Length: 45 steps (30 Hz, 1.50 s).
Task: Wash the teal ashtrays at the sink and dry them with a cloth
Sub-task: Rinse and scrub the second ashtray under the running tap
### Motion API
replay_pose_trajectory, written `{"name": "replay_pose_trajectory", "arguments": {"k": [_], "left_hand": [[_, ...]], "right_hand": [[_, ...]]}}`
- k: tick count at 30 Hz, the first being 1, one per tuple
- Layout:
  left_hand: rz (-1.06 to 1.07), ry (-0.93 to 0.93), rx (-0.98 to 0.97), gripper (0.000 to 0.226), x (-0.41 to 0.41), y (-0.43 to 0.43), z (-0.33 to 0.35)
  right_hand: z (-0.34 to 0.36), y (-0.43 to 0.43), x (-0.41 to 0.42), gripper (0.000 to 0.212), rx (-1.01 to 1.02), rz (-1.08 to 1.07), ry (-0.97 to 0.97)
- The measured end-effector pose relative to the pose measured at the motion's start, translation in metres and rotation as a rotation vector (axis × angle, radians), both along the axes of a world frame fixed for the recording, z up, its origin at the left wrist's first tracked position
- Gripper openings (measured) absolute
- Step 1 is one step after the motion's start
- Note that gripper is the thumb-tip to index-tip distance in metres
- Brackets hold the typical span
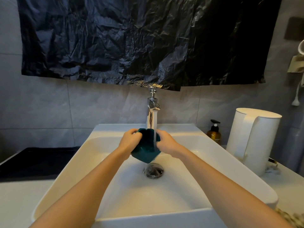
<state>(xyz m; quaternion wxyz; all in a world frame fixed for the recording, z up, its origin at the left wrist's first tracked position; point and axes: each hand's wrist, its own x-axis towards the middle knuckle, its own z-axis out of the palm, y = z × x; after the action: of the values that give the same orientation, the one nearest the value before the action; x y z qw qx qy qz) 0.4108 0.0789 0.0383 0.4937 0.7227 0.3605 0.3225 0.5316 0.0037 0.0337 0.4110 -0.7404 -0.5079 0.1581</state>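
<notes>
The ashtray (pixel 145 149) is a dark teal, plain all over. The sink (pixel 79 155) around it is white, with a warm cream tint on its inner walls, and the drain (pixel 153 170) in its bottom is shiny silver with a dark middle. Behind the sink the tap (pixel 150 112) is bright chrome. Above the sink hangs a plastic sheet (pixel 131 38), glossy black, full of fine wrinkles with bluish reflections. The wall tiles (pixel 49 104) behind the sink are grey with a faint cloudy marbling. To the right of the sink stand an amber brown bottle (pixel 213 134) with a black pump (pixel 215 122) and a plain white jug (pixel 253 137). To the left of the sink lies a flat black panel (pixel 32 162), and the desk (pixel 16 203) there is white.
</notes>
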Motion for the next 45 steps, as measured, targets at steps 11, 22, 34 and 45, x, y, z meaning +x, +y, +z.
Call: {"name": "replay_pose_trajectory", "arguments": {"k": [11,22,34,45], "left_hand": [[0.030,0.138,0.094,0.025,-0.002,-0.003,0.000],[0.170,0.086,-0.058,0.009,-0.006,0.003,0.004],[0.265,0.078,0.252,0.038,-0.006,-0.015,0.007],[0.201,0.085,0.252,0.035,-0.009,-0.010,0.010]], "right_hand": [[-0.005,-0.001,0.002,0.016,-0.067,-0.054,-0.257],[-0.005,-0.004,-0.009,0.019,-0.094,0.054,0.276],[-0.015,0.009,-0.012,0.020,-0.004,-0.118,0.372],[0.000,-0.005,-0.008,0.032,-0.129,0.126,0.515]]}}
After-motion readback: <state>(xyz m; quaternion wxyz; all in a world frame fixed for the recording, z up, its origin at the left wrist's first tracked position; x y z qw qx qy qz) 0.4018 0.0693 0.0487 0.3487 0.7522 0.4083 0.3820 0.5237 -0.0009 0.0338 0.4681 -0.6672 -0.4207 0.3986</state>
